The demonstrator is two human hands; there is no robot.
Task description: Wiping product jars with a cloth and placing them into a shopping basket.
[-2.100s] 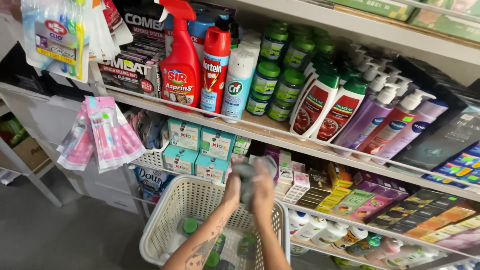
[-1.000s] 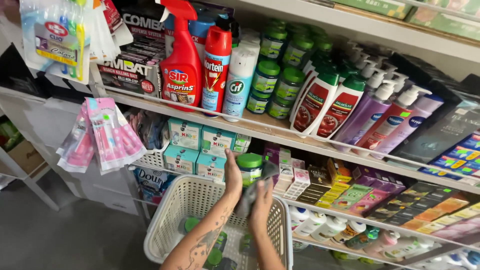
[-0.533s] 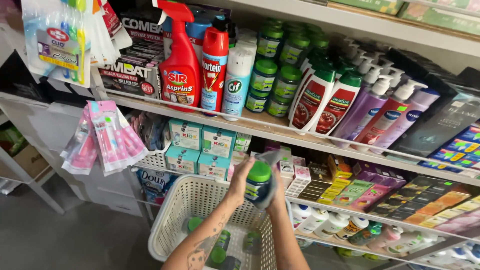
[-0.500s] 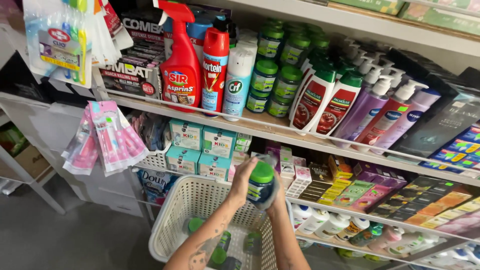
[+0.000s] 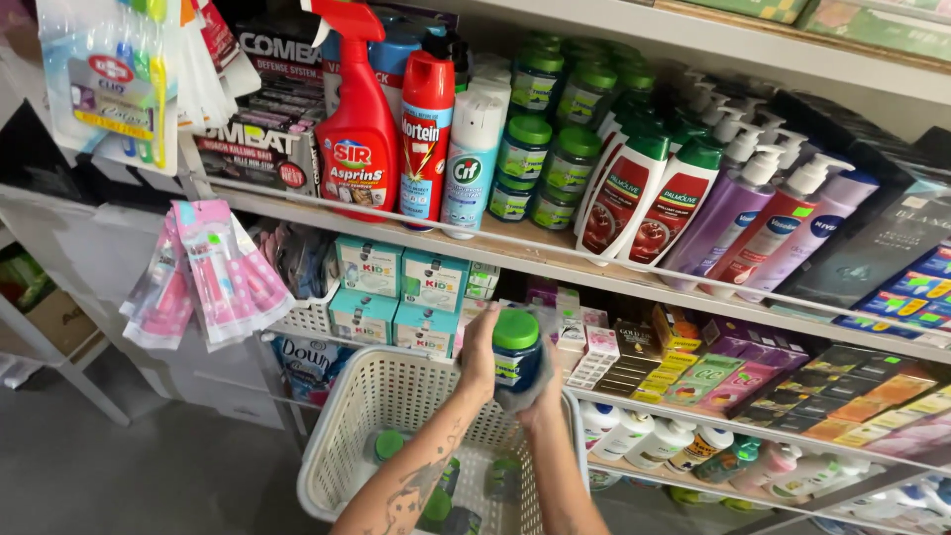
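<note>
Holding a small green-capped jar (image 5: 516, 349) up above the white basket (image 5: 342, 436), both hands are wrapped round it: left hand (image 5: 481, 359) on its side, right hand (image 5: 541, 388) cupping from beneath with a grey cloth (image 5: 517, 396). Looks light and rigid, probably smooth plastic, so slippery; grip the body, not the cap. More green-capped jars lie down inside the basket.

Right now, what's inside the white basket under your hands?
In the white basket, a few green-capped jars lie at the bottom. Both forearms cover the middle, so a full count isn't possible.
</note>
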